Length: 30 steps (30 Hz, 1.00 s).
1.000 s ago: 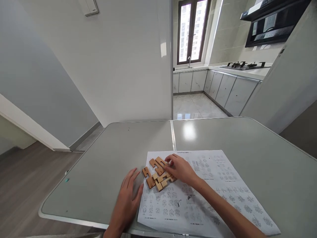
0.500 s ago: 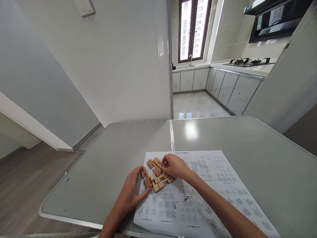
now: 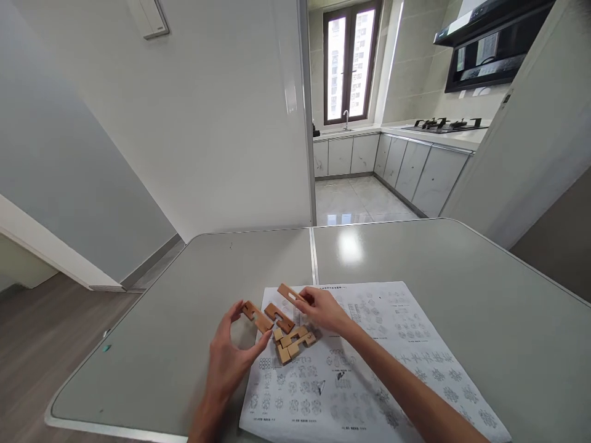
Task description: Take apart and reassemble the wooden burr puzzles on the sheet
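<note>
Your left fingers (image 3: 232, 312) are gripping a notched piece (image 3: 264, 323) by its ends, your right fingers (image 3: 310, 295) pinching a slotted piece (image 3: 284, 289); both long axes are slanting far-left to near-right, a darker piece (image 3: 287, 324) lying between on the paper (image 3: 369, 369).

Back right: dark-framed window (image 3: 348, 67), faucet (image 3: 346, 118) below it, cooktop (image 3: 444, 127) on white counter (image 3: 450, 139), range hood (image 3: 492, 18) above. Upper left: white box (image 3: 148, 17) on wall (image 3: 221, 135). Teal scrap (image 3: 106, 347) near table's (image 3: 157, 332) left edge.
</note>
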Available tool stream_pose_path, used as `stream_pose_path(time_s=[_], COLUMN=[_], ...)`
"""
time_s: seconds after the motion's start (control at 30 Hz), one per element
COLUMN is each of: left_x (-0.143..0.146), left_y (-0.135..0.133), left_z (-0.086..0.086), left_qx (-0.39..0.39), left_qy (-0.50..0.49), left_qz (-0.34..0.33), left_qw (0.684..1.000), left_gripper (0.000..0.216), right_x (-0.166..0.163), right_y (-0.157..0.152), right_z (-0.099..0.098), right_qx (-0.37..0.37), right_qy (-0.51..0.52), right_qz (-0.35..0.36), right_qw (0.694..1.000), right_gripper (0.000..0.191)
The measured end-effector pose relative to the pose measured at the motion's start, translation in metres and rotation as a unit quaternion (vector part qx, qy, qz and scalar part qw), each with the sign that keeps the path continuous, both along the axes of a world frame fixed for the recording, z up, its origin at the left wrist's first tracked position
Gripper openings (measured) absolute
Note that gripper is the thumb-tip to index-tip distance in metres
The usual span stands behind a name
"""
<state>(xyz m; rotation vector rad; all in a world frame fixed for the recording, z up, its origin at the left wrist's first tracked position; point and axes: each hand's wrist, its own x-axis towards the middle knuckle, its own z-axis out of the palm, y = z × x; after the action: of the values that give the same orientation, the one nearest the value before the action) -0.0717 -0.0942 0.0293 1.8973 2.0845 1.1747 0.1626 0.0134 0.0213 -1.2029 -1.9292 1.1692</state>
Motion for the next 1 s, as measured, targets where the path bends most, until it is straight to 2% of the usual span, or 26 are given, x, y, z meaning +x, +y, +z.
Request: stream_pose_path(time_s=[0.07, 0.17, 0.27, 0.4, 0.5, 0.6, 0.77, 0.93, 1.0], left_x=[0.016, 0.041, 0.062, 0.083, 0.09, 0.089, 0.084, 0.083, 0.081], left_y=[0.01, 0.03, 0.05, 0.068, 0.076, 0.079, 0.076, 0.075, 0.077], left_z=[0.006, 0.012, 0.017, 0.02, 0.017, 0.013, 0.01, 0.005, 0.002], left_qx=[0.014, 0.035, 0.063, 0.083, 0.058, 0.044, 0.052, 0.066, 0.074], left_qy=[-0.01, -0.003, 0.038, 0.062, 0.053, 0.043, 0.052, 0.087, 0.111], left_qz=[-0.019, -0.072, -0.136, -0.218, -0.277, -0.322, -0.337, -0.273, -0.273], left_qw=[1.0, 0.997, 0.988, 0.97, 0.958, 0.945, 0.939, 0.956, 0.953], left_gripper=[0.078, 0.078, 0.076, 0.075, 0.074, 0.073, 0.068, 0.035, 0.026], right_x=[0.008, 0.022, 0.036, 0.05, 0.059, 0.066, 0.071, 0.071, 0.071], right_y=[0.0, -0.002, -0.004, -0.003, -0.002, -0.003, -0.008, -0.007, -0.007], right_z=[0.001, 0.006, 0.011, 0.012, 0.003, -0.009, -0.02, -0.024, -0.027], right_qx=[-0.066, -0.159, -0.202, -0.188, -0.175, -0.182, -0.21, -0.22, -0.226], right_qy=[0.149, 0.3, 0.327, 0.314, 0.31, 0.348, 0.421, 0.412, 0.406], right_qz=[0.035, 0.099, 0.137, 0.151, 0.125, 0.112, 0.132, 0.162, 0.174], right_qw=[0.986, 0.935, 0.913, 0.918, 0.926, 0.913, 0.873, 0.869, 0.868], right_gripper=[0.036, 0.042, 0.043, 0.037, 0.038, 0.033, 0.027, 0.028, 0.029])
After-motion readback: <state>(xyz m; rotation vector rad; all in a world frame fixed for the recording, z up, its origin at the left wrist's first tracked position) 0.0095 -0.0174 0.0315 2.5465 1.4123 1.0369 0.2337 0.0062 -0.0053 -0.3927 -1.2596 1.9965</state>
